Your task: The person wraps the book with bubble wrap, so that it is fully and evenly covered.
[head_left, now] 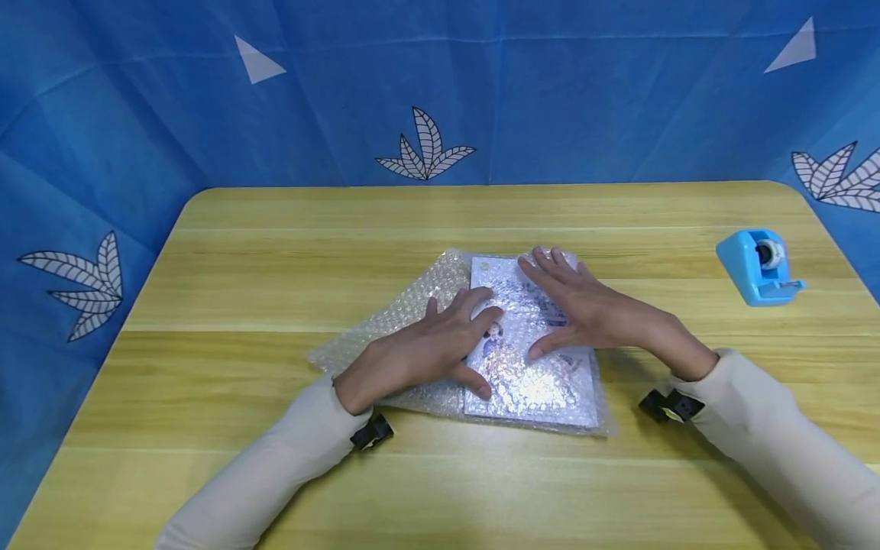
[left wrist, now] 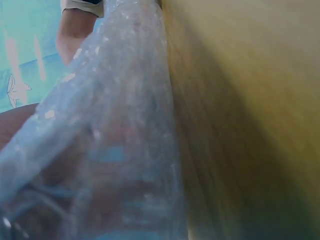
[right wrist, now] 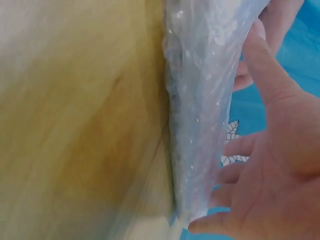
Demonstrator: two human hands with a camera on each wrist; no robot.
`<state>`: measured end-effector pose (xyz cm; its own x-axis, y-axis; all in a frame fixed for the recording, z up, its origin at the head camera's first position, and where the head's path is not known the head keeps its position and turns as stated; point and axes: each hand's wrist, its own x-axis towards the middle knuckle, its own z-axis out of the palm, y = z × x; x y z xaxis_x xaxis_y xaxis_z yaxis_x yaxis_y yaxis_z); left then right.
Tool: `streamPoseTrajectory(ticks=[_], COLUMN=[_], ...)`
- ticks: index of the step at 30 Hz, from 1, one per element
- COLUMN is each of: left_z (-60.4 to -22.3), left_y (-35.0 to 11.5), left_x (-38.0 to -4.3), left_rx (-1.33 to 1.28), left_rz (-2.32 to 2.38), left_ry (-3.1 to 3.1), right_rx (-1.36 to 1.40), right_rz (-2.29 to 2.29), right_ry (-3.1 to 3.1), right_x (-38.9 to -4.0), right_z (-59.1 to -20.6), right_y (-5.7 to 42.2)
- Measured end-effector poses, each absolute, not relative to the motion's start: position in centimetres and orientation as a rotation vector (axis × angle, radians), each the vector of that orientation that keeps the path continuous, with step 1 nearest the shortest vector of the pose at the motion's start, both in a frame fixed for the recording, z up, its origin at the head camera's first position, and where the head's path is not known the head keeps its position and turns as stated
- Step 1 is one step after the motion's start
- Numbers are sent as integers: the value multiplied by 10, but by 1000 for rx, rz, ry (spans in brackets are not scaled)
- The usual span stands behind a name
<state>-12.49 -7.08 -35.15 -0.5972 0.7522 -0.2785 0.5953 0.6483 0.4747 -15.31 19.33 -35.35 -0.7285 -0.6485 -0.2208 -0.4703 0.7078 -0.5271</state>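
Head view looks down; close wrist views share bubble wrap [right wrist: 200, 110].

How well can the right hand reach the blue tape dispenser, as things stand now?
Probably yes: the blue tape dispenser stands on the right hand's own side, and only bare tabletop shows between them. The hand would just need to leave the bubble wrap.

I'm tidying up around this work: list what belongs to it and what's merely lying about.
In use:
bubble wrap
flat printed item, seen through the wrap
left hand and right hand, both at the wrap

Apparently not in use:
blue tape dispenser, untouched, though it could belong
patterned blue cloth, seemingly backdrop
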Motion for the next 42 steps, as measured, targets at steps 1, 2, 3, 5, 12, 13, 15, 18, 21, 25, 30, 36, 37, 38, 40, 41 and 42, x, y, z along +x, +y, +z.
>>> streamPoseTrajectory(ticks=[1, 2, 3, 5, 12, 13, 15, 18, 21, 25, 30, 36, 37, 38, 40, 41, 42], left_z=[-351, -351, -351, -351, -351, -351, -351, -350, -351, -351, -351, -350, -350, -350, -349, -350, -349], left_y=[-71, -71, -71, -71, -70, -70, -70, -70, -70, -71, -72, -72, -72, -72, -72, -72, -72], left_x=[-125, -125, -125, -125, -125, -125, -125, -125, -125, -125, -126, -127, -127, -127, -127, -127, -127], left_rx=[1058, 1063, 1066, 1069, 1069, 1068, 1066, 1067, 1072, 1076, 1061, 1052, 1053, 1056, 1057, 1055, 1047], left_rz=[457, 450, 443, 432, 423, 425, 429, 437, 438, 434, 424, 411, 408, 403, 395, 395, 401], left_ry=[2415, 2419, 2423, 2428, 2429, 2426, 2423, 2418, 2421, 2421, 2417, 2411, 2412, 2412, 2411, 2407, 2399], right_rx=[-876, -884, -893, -910, -916, -916, -913, -906, -905, -917, -957, -967, -964, -961, -959, -962, -962], right_rz=[-618, -603, -586, -551, -509, -515, -540, -581, -602, -596, -578, -559, -557, -556, -554, -548, -545], right_ry=[2525, 2530, 2535, 2547, 2537, 2521, 2484, 2437, 2427, 2458, 2498, 2507, 2507, 2506, 2506, 2508, 2508], right_x=[-153, -153, -152, -152, -151, -152, -154, -156, -156, -154, -153, -153, -153, -153, -152, -152, -152], right_z=[-354, -354, -354, -355, -352, -351, -348, -345, -346, -349, -352, -353, -353, -353, -353, -353, -353], right_y=[193, 192, 191, 190, 189, 189, 191, 193, 194, 193, 191, 191, 191, 191, 192, 192, 192])
